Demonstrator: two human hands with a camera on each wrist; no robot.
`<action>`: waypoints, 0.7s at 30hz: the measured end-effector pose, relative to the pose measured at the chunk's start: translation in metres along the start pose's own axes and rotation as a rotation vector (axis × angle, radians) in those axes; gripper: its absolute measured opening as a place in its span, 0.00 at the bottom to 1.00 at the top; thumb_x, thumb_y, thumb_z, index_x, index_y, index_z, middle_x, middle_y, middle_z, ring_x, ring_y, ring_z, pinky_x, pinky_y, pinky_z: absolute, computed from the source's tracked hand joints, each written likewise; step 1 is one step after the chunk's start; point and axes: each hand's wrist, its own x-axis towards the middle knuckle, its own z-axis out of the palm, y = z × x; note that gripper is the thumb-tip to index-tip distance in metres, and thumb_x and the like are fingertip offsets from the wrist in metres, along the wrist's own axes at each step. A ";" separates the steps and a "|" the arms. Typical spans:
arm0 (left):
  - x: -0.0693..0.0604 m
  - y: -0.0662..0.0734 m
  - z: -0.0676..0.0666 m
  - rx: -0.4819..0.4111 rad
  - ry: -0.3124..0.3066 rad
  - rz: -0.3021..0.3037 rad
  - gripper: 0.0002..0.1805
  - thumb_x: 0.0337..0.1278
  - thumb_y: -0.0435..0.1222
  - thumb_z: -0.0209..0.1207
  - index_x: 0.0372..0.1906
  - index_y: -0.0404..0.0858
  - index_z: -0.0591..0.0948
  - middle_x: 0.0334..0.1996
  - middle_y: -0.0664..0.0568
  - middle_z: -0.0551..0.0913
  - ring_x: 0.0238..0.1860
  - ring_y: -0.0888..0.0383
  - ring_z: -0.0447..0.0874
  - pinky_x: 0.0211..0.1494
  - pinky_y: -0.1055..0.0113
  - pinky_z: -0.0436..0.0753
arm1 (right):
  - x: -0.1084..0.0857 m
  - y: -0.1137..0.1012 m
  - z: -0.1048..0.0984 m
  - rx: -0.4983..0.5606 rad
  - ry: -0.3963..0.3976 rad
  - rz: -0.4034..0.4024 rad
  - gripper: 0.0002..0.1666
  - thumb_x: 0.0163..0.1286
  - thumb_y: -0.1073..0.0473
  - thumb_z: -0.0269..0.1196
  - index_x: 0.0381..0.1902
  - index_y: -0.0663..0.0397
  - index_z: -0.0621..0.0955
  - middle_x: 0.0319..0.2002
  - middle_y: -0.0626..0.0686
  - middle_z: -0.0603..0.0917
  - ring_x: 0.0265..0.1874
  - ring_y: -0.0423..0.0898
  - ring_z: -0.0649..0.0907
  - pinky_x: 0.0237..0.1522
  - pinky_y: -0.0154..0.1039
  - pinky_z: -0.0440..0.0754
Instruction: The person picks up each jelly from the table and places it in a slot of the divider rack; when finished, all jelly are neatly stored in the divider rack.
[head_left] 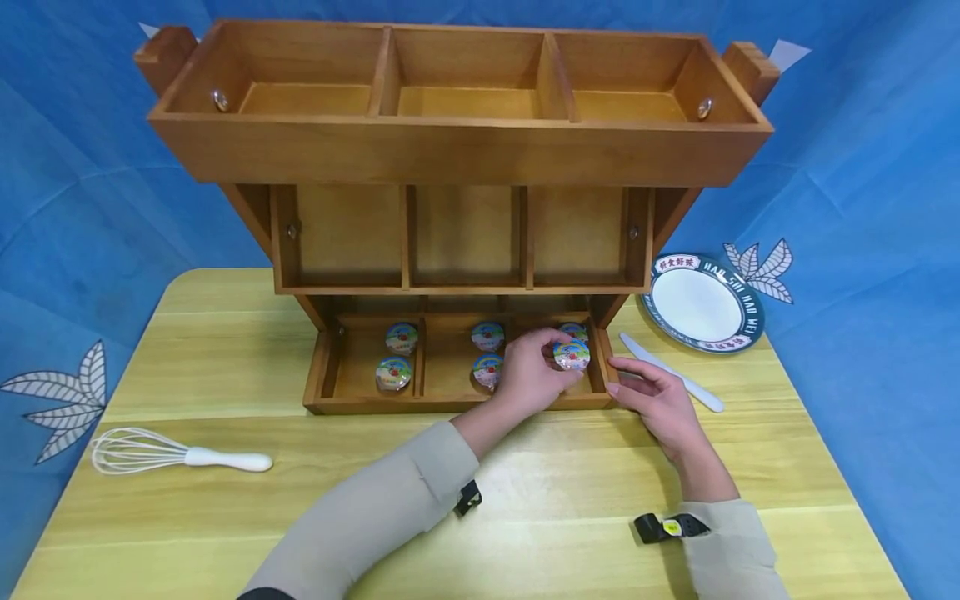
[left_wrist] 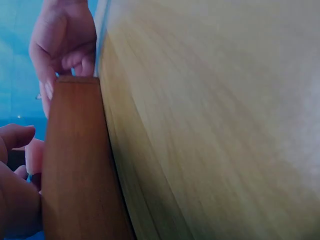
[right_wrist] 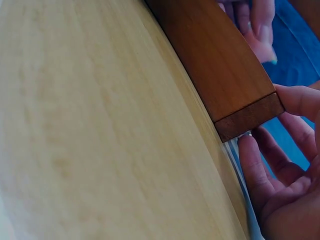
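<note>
My left hand (head_left: 528,371) reaches over the bottom tray of a wooden rack and pinches a small jelly cup (head_left: 572,354) with a printed lid between thumb and fingers. Just behind it, in the right compartment, a second jelly cup (head_left: 573,331) is partly hidden. My right hand (head_left: 663,406) touches the right end of the wooden tray (head_left: 450,406) with its fingertips. From the right wrist view, finger and thumb of the right hand (right_wrist: 295,185) meet the tray's corner (right_wrist: 252,117). The left wrist view shows the tray's front board (left_wrist: 77,160), with the left fingers partly hidden behind it.
Two jelly cups stand in the left compartment and two in the middle one. Above rise the middle tier (head_left: 465,233) and overhanging top tier (head_left: 457,150). A plate (head_left: 693,304) and white knife (head_left: 675,372) lie right; a whisk (head_left: 180,454) lies left.
</note>
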 end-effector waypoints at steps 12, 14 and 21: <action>0.012 -0.001 0.010 0.144 -0.080 -0.066 0.25 0.39 0.35 0.80 0.48 0.42 0.86 0.30 0.60 0.81 0.30 0.64 0.76 0.33 0.72 0.76 | 0.000 0.001 -0.001 0.010 -0.002 0.003 0.28 0.66 0.64 0.69 0.63 0.66 0.77 0.57 0.47 0.78 0.50 0.44 0.80 0.45 0.33 0.83; 0.013 -0.001 0.012 0.158 -0.096 -0.070 0.25 0.38 0.34 0.80 0.48 0.42 0.86 0.34 0.59 0.84 0.33 0.64 0.78 0.36 0.72 0.77 | 0.000 0.001 0.000 0.022 -0.002 0.002 0.28 0.66 0.65 0.69 0.62 0.67 0.77 0.57 0.47 0.78 0.49 0.44 0.80 0.44 0.33 0.83; 0.014 -0.002 0.015 0.188 -0.147 -0.064 0.27 0.36 0.33 0.81 0.49 0.41 0.86 0.41 0.55 0.86 0.42 0.60 0.81 0.44 0.74 0.78 | 0.000 0.001 0.000 0.068 -0.001 -0.005 0.27 0.66 0.66 0.69 0.61 0.68 0.78 0.55 0.47 0.80 0.47 0.43 0.82 0.43 0.33 0.84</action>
